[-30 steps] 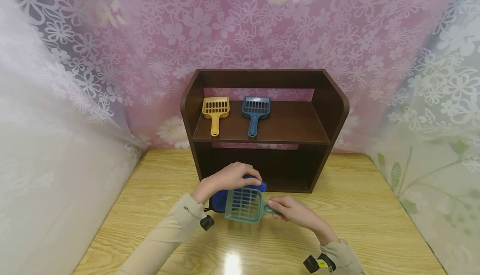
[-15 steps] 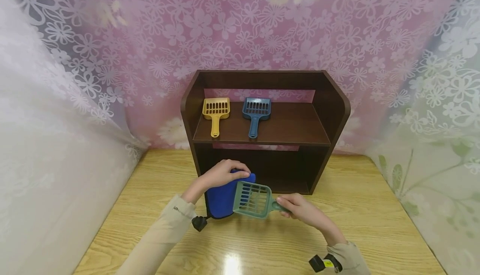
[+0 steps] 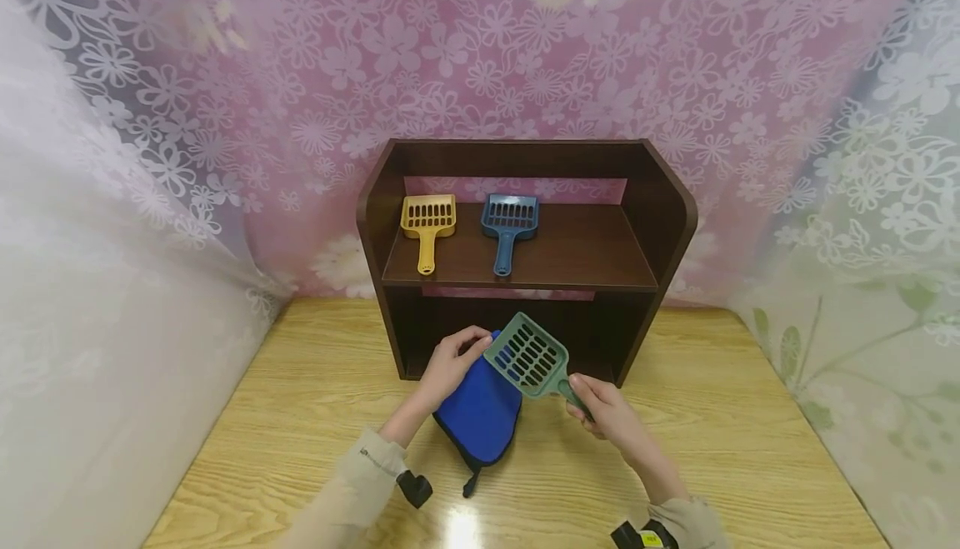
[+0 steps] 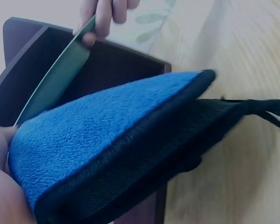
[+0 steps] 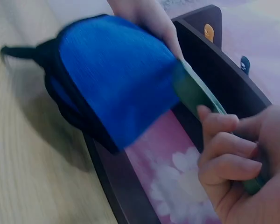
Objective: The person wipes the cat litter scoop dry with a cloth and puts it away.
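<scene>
My left hand (image 3: 447,367) grips the upper end of a folded blue fleecy cloth (image 3: 480,411) with black edging and a black hanging loop (image 4: 270,109). The cloth's looped end hangs toward me over the table. In the right hand (image 3: 606,416) is the handle of a green slotted litter scoop (image 3: 528,355), its head tilted up and to the left. The scoop's left edge overlaps the cloth close to the left fingertips. In the right wrist view, fingers curl round the scoop's handle (image 5: 254,185), and the blue cloth (image 5: 116,74) spreads beside the scoop's head.
A dark brown two-tier shelf (image 3: 585,249) stands behind the hands. On its upper board lie a yellow litter scoop (image 3: 427,237) and a blue litter scoop (image 3: 506,237), handles forward. Floral curtains (image 3: 480,49) hang around the wooden table (image 3: 720,416).
The green scoop has swung up and to the right, its head rising off the cloth. The blue cloth has turned, and its loop now points toward me.
</scene>
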A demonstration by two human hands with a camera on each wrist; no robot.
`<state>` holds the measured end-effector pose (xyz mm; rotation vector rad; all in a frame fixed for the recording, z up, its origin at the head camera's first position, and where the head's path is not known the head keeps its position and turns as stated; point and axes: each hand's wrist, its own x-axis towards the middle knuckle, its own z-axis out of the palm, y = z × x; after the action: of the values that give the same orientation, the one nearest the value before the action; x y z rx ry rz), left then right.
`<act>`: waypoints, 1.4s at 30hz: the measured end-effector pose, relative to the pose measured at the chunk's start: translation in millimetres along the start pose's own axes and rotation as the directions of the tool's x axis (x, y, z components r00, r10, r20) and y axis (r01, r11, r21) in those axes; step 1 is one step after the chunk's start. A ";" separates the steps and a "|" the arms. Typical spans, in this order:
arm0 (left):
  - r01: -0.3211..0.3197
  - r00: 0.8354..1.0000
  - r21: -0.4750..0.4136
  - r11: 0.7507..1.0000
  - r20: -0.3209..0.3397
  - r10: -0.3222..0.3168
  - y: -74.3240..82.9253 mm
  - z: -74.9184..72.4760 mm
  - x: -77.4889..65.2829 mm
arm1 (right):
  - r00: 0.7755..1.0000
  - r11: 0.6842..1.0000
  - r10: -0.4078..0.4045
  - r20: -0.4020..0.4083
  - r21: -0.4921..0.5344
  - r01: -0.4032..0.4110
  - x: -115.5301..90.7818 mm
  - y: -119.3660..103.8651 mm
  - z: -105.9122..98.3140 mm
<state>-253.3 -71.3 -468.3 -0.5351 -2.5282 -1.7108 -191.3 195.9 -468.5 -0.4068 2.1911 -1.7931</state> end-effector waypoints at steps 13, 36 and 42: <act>0.032 0.938 -0.202 0.979 -0.333 -0.099 46.8 35.8 -25.8 | 0.946 0.977 0.087 -0.312 0.213 -0.020 12.0 -2.3 39.3; 0.089 0.889 -0.247 0.965 -0.418 -0.189 25.8 70.2 -25.9 | 0.920 0.953 0.136 -0.368 0.303 -0.020 15.8 -8.0 66.1; 0.110 0.864 -0.269 0.957 -0.450 -0.226 25.9 60.1 -20.5 | 0.925 0.960 0.141 -0.353 0.276 -0.041 10.2 -8.4 69.7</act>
<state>-216.8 -13.5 -473.3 0.1125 -2.0851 -1.9204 -173.4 127.4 -473.9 0.1036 2.1052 -2.2171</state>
